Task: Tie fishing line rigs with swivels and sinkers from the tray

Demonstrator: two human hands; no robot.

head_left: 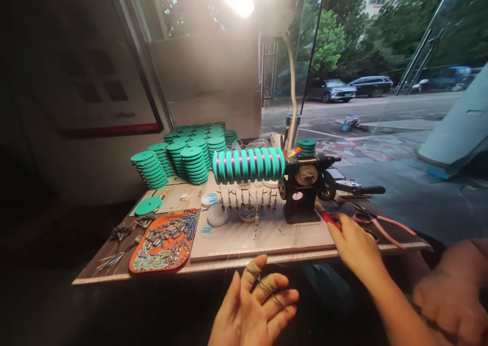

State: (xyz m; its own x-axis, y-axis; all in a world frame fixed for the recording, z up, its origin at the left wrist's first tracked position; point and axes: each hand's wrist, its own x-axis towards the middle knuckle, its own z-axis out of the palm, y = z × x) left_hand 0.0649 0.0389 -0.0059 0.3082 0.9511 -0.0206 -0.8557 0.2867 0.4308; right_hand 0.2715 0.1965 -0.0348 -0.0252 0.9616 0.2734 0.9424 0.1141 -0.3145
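My left hand (257, 305) is palm up below the table's front edge, its fingers apart and slightly bent. A thin dark strand crosses its fingers. At the right of the board, my right hand (354, 247) is closed on a red-handled tool (328, 218), whose far part I cannot make out. Above the board, a row of green spools (247, 165) with purple bands sits on the shaft of a black winding machine (303, 198). Below the spools hang several small metal clips (247, 196). A small bowl of metal pieces (247, 212) stands underneath.
Stacks of green spools (192, 155) fill the back left. An orange tray (133, 264) holds sinkers and small tubes. Pink-handled pliers (389, 229) lie at the right, near the table edge. A lamp stem (293, 86) rises behind the machine. A blurred bare limb (453, 285) shows at lower right.
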